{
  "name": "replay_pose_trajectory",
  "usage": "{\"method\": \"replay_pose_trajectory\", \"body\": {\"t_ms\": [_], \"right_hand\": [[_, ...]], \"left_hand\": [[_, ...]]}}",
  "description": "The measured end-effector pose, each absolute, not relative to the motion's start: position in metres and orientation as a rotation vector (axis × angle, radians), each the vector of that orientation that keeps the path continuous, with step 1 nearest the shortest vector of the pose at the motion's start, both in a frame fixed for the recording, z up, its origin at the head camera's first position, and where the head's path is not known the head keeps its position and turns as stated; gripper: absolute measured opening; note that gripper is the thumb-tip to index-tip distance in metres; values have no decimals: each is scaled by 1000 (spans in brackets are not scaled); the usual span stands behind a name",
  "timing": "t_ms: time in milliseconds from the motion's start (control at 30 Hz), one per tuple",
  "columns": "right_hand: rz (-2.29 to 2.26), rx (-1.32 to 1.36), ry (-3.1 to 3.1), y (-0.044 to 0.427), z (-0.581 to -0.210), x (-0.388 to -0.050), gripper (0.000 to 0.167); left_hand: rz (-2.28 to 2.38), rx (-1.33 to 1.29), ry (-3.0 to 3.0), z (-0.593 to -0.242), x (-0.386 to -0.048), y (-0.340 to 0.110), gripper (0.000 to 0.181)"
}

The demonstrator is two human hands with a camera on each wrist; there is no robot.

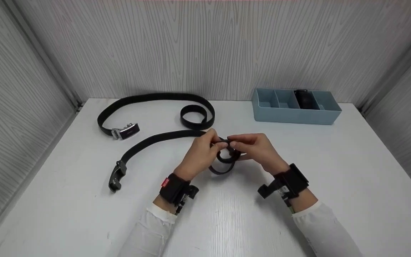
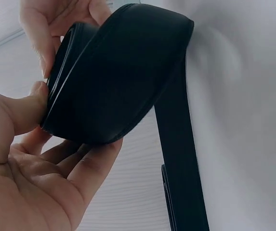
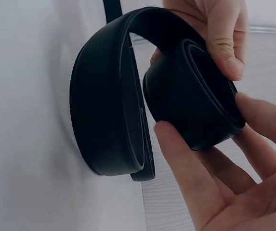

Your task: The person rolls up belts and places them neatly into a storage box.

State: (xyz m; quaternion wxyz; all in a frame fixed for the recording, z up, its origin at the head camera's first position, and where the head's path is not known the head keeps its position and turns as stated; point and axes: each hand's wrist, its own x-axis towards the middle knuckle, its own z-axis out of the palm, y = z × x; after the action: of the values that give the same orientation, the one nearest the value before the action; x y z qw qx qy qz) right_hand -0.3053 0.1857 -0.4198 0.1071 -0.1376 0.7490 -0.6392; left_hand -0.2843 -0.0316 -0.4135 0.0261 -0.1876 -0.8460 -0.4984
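A black leather belt (image 1: 162, 136) is partly rolled, its coil (image 3: 190, 103) raised between both hands. The left hand (image 1: 199, 152) grips one side of the coil, thumb at the rim and fingers beneath. On the opposite side the right hand (image 1: 262, 150) pinches the coil between thumb and fingers. A loose loop of strap (image 3: 101, 101) hangs off the roll in the right wrist view. From there the strap runs left along the white table to its dark metal buckle (image 1: 117, 175).
Behind lies a second black belt (image 1: 157, 96), its silver buckle (image 1: 128, 131) at the left and its tail end curled at the right. At the back right stands a blue divided box (image 1: 294, 116), with a dark rolled item (image 1: 304, 100) in one compartment. Wood-grain panels surround the table.
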Motion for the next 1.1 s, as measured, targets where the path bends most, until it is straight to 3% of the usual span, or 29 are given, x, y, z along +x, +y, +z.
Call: {"method": "replay_pose_trajectory", "body": {"t_ms": [600, 1100], "right_hand": [[-2101, -291, 2129, 183, -424, -307, 38], [-1854, -465, 2198, 189, -421, -307, 40]], "left_hand": [[-1622, -426, -2554, -416, -284, -30, 25], [-1556, -551, -2578, -413, -286, -33, 16]]}}
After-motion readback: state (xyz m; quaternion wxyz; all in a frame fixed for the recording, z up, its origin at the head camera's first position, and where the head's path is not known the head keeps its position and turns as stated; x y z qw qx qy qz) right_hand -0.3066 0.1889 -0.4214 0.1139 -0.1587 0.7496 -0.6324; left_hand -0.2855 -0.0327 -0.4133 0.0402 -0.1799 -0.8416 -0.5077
